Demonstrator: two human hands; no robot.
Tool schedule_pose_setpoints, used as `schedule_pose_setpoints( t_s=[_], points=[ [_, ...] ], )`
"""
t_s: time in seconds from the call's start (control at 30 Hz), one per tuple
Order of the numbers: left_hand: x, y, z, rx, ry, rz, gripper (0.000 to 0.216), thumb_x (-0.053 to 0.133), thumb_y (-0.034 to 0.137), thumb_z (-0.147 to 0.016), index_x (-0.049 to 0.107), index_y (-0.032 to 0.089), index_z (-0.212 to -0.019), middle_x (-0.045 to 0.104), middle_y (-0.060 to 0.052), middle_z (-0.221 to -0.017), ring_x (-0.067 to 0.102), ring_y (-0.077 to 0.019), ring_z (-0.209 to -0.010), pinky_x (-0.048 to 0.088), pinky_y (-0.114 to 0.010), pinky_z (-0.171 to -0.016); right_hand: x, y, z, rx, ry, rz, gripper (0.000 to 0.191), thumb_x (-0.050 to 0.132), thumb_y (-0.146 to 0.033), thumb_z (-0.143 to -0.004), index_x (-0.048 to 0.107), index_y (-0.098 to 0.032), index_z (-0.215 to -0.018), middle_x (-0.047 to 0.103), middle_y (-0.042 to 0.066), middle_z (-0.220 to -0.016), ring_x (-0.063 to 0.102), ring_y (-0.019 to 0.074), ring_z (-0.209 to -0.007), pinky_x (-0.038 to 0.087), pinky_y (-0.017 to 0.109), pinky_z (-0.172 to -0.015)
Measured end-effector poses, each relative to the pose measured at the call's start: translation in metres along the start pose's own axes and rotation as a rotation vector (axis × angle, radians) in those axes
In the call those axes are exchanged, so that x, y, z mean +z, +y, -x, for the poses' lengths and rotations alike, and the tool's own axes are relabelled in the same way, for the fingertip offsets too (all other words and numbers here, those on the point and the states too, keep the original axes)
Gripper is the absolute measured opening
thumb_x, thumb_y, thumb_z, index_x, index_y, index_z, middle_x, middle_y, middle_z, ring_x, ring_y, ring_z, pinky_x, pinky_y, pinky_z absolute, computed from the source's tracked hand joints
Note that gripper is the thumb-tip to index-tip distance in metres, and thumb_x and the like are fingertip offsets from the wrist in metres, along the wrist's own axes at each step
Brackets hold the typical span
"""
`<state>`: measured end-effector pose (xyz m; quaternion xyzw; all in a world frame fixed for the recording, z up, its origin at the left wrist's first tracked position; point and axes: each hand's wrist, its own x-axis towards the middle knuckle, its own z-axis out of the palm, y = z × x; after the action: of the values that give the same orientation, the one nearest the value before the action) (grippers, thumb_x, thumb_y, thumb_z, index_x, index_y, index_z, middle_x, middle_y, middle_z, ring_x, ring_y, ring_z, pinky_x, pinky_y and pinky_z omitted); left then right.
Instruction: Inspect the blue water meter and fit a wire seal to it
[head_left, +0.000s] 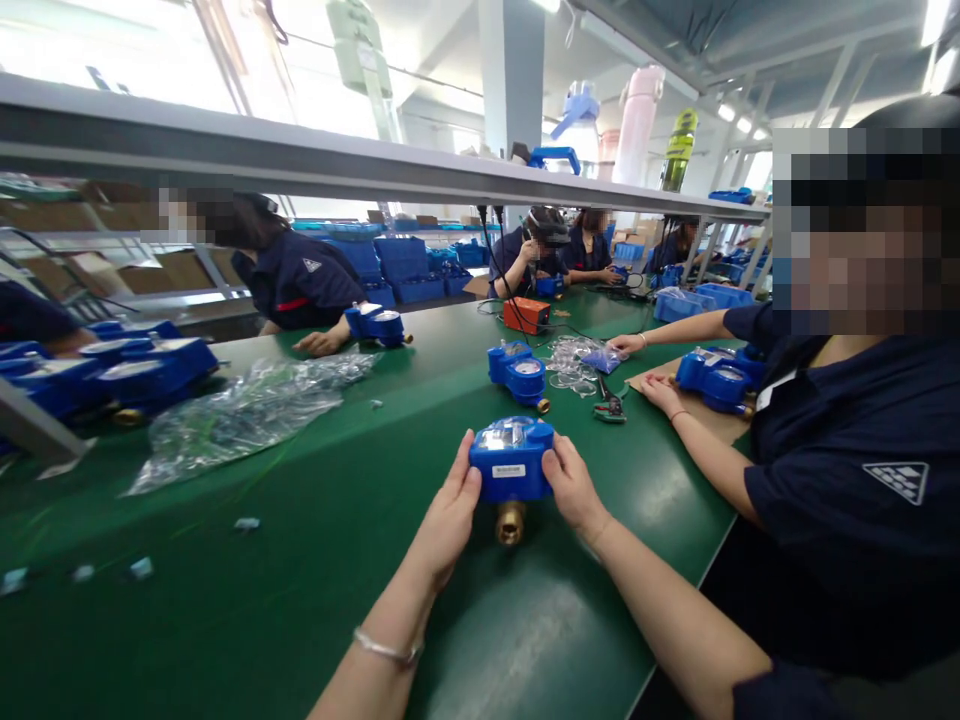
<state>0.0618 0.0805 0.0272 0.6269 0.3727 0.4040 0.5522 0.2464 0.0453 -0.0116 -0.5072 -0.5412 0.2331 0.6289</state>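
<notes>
Left hand: grasping; the left hand (450,510) bears on the left side of the blue meter, thumb toward the near face, a bracelet (387,648) at the wrist.
Right hand: grasping; the right hand (576,490) bears on the opposite side, thumb at the near right corner.
Held meter: the blue meter (513,476) sits between the two hands, over the green table (337,570); both hands touch it, neither nearer.
Axis: brass fitting (510,524) projects below the housing, open end toward the wearer; pipe line appears to run away from the body, dial side up.
Label: white label (508,471) on the near face; print too small to read.
Beyond: second meter (517,372) stands just past the held one, apart from it; clear loops (574,368) and a green-handled tool (610,408) lie to its right.
Right side: a co-worker's hand (664,393) rests near another meter (720,380).
Not visible: far end and underside of the held meter; contact with the table cannot be confirmed. Most fingers are concealed behind the housing.
Far bench: an orange box (526,314); small items past it indistinct.
</notes>
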Motion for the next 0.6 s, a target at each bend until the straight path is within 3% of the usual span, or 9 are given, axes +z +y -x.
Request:
schedule_pose_setpoints(
  t_s=[0.13, 0.23, 0.43, 0.6],
  points=[
    [-0.025, 0.043, 0.017, -0.075, -0.004, -0.204, 0.061, 0.051, 0.058, -0.078, 0.041, 0.032, -0.132, 0.054, -0.001, -0.126, 0.056, -0.0304, -0.106, 0.049, -0.047, -0.086, 0.009, -0.033, 0.001, 0.022, 0.026, -0.006, 0.046, 0.035, -0.052, -0.09, 0.059, -0.02, -0.111, 0.061, 0.007, -0.099, 0.056, 0.022, -0.097, 0.046, 0.037, -0.087],
    [-0.039, 0.065, 0.028, -0.101, 0.02, -0.289, 0.063, 0.052, 0.06, -0.075, 0.045, 0.03, -0.13, 0.063, -0.002, -0.111, 0.062, -0.0296, -0.09, 0.054, -0.046, -0.074, 0.017, -0.054, 0.002, 0.053, -0.024, -0.059, 0.048, 0.033, -0.054, -0.09, 0.059, -0.02, -0.111, 0.064, 0.005, -0.095, 0.059, 0.0225, -0.096, 0.05, 0.037, -0.081],
    [-0.05, 0.087, 0.04, -0.009, 0.043, -0.317, 0.061, 0.05, 0.058, -0.078, 0.043, 0.028, -0.131, 0.052, -0.002, -0.129, 0.054, -0.0306, -0.11, 0.048, -0.044, -0.089, 0.033, -0.084, 0.001, 0.12, -0.017, -0.271, 0.048, 0.043, -0.055, -0.086, 0.057, -0.02, -0.116, 0.063, 0.005, -0.109, 0.056, 0.0237, -0.104, 0.05, 0.038, -0.085],
    [-0.052, 0.105, 0.055, 0.008, 0.028, -0.401, 0.056, 0.045, 0.055, -0.083, 0.042, 0.028, -0.132, 0.051, -0.003, -0.131, 0.052, -0.0292, -0.112, 0.045, -0.042, -0.092, 0.036, -0.101, 0.01, 0.129, -0.045, -0.339, 0.046, 0.043, -0.054, -0.086, 0.059, -0.02, -0.112, 0.065, 0.005, -0.103, 0.059, 0.0227, -0.097, 0.05, 0.037, -0.082]
  ],
)
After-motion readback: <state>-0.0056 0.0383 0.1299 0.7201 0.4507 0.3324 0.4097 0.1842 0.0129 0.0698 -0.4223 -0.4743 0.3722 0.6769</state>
